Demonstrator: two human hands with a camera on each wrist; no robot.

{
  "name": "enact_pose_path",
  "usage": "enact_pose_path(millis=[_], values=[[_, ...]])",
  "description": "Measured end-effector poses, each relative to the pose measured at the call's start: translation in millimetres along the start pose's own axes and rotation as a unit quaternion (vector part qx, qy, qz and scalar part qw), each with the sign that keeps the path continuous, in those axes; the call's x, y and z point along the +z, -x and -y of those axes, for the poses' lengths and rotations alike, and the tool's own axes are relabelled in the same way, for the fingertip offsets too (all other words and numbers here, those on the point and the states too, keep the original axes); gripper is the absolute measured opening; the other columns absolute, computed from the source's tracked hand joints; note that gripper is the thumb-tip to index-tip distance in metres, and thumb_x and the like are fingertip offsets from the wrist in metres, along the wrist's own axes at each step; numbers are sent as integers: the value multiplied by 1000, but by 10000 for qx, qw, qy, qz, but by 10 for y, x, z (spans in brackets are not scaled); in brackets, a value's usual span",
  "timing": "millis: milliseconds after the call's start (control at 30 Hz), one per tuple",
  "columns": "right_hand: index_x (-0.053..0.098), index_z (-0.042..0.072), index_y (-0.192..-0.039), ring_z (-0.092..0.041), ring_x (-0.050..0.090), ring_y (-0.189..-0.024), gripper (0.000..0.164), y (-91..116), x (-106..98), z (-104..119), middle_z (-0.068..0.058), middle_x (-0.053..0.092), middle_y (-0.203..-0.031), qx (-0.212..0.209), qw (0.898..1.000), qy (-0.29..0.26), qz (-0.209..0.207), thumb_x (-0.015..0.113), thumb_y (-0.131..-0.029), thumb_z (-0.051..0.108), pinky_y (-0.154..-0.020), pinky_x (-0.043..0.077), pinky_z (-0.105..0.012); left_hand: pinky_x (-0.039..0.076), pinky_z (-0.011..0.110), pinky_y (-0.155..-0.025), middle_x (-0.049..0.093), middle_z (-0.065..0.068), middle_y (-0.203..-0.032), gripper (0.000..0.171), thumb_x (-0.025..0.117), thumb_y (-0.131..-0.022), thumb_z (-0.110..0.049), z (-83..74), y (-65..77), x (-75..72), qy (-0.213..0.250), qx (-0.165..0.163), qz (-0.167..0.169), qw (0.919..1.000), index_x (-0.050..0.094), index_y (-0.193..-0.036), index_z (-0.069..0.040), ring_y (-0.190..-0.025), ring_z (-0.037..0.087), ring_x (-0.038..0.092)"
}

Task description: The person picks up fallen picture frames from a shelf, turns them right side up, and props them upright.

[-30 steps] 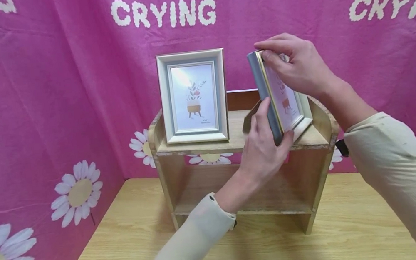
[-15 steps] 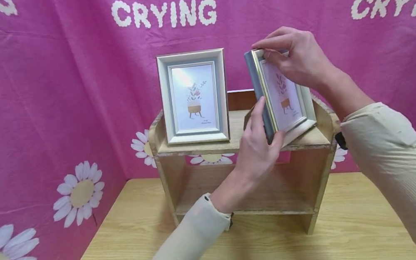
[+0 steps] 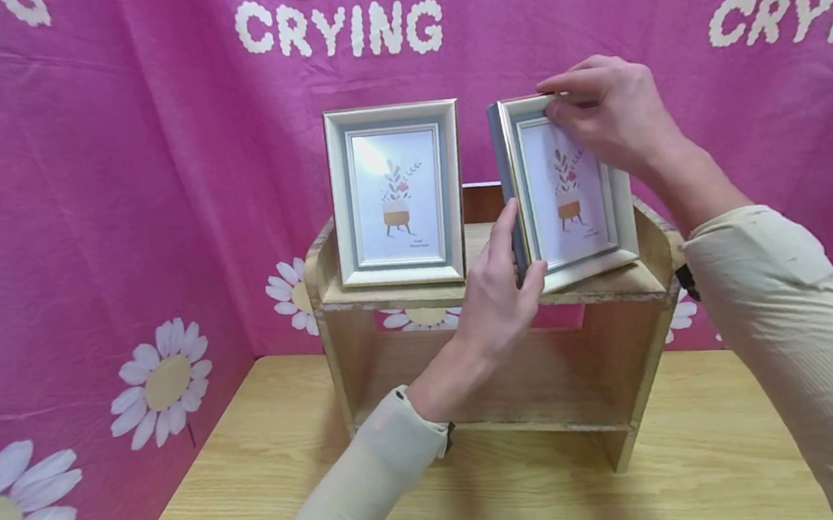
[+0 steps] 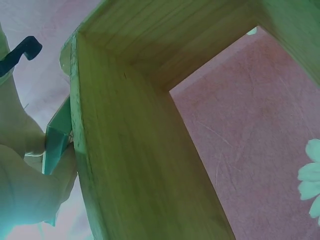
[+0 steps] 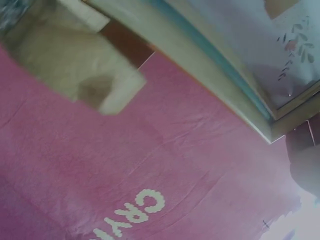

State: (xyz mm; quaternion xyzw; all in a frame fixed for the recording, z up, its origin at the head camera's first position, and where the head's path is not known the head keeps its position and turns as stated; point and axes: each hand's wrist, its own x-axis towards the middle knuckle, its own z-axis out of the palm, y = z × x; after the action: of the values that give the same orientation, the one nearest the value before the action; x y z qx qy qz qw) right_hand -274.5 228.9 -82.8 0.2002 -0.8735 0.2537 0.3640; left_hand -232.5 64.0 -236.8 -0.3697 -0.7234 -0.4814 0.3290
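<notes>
A white and grey-blue picture frame (image 3: pixel 568 195) stands turned slightly on the right of the wooden shelf's top board. My left hand (image 3: pixel 491 299) holds its lower left edge, thumb on the front and fingers along the side. The top edge is pinched by my right hand (image 3: pixel 617 119), which covers the upper right corner. A matching picture frame (image 3: pixel 399 199) stands upright on the left, untouched. In the left wrist view a sliver of the held frame (image 4: pixel 57 137) shows between the fingers. The right wrist view shows its border (image 5: pixel 215 70) close up.
The wooden shelf (image 3: pixel 642 380) has raised sides and an open lower compartment. It stands on a wood-grain table (image 3: pixel 228 496). Behind and to the left hangs a pink cloth (image 3: pixel 191 189) with daisies and white lettering.
The right picture frame has turned from a steep angle to face more forward. My left hand has moved left with its lower left edge, while my right hand has shifted slightly right along the top.
</notes>
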Motion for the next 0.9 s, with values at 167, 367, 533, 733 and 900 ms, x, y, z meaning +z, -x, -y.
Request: enact_pose_path(millis=[167,367,533,733,900], values=[[71,7,-122,-32,54,-110,31,-30,-17,-32,-20,66,-122,22,9998,192,19,67,-93,16,-92,44,-40,44,18,-103,45,27,-147,69,61,-91,7,69,-8,-56,-261,155,1,9995,26,-150,8,-113,28,62],[68,5,-125,-38,51,-117,36,-64,-65,-76,-23,64,-124,327,9985,437,39,65,-95,24,-99,41,-55,44,18,-104,37,24,-154,70,58,-92,9,95,-42,-124,-447,88,114,9989,22,-152,7,-109,29,62],[69,4,-124,-35,51,-113,33,-66,-80,-105,-24,64,-122,353,9986,382,-67,66,-94,18,-98,39,-48,39,19,-109,30,21,-158,72,55,-93,9,116,-78,-154,-635,-31,245,9977,17,-154,5,-108,28,60],[71,6,-120,-25,51,-102,29,-36,-98,-150,-22,66,-117,467,9974,436,-326,66,-93,14,-88,38,-30,23,22,-118,25,18,-161,71,53,-95,6,120,-101,-160,-783,-298,449,9955,15,-155,5,-143,31,36],[73,5,-118,-21,48,-96,28,12,-109,-188,-21,68,-114,423,9964,541,-489,66,-92,11,-84,35,-29,25,21,-117,23,17,-162,71,52,-97,6,115,-105,-148,-909,-469,579,9931,13,-156,4,-143,31,36]])
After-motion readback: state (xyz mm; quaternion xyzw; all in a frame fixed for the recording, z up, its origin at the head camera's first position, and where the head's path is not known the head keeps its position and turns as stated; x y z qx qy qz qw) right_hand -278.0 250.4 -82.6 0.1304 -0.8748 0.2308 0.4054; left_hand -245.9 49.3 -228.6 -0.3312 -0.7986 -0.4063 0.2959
